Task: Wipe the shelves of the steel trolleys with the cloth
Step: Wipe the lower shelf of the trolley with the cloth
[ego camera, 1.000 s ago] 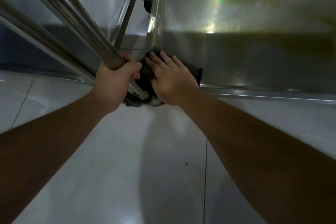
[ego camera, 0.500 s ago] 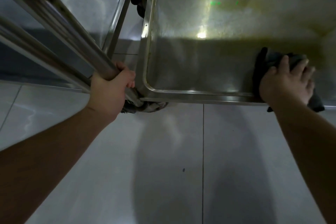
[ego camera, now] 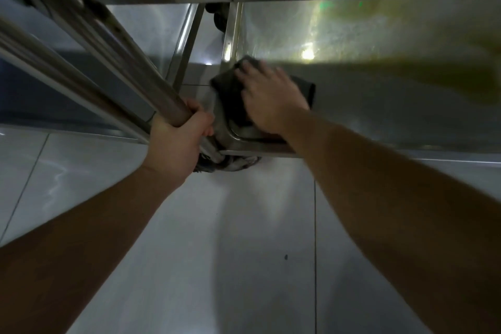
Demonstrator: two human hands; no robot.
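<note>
Since half a second ago the right hand [ego camera: 271,97] has swept the cloth [ego camera: 230,95] from the shelf's 3 o'clock end back to its near-left corner, at about 9 o'clock, while the left hand [ego camera: 176,144] keeps its place. From the head view, the right hand lies flat with fingers spread, pressing the dark cloth onto the bottom shelf [ego camera: 379,106]; motion blur hides the fingertips. The left hand is curled tight round the trolley's slanted steel post [ego camera: 113,57] just above the castor [ego camera: 233,164]. Risks, as I judge them: the cloth's edge already laps over the raised rim at 9 o'clock and could catch there or bunch; a hard push might roll the trolley on the smooth tile floor [ego camera: 217,252] if the left grip loosens. As a shallow tray, the shelf holds only the cloth; yellowish patches toward 2 o'clock may be smears or mere reflection, I cannot tell.
</note>
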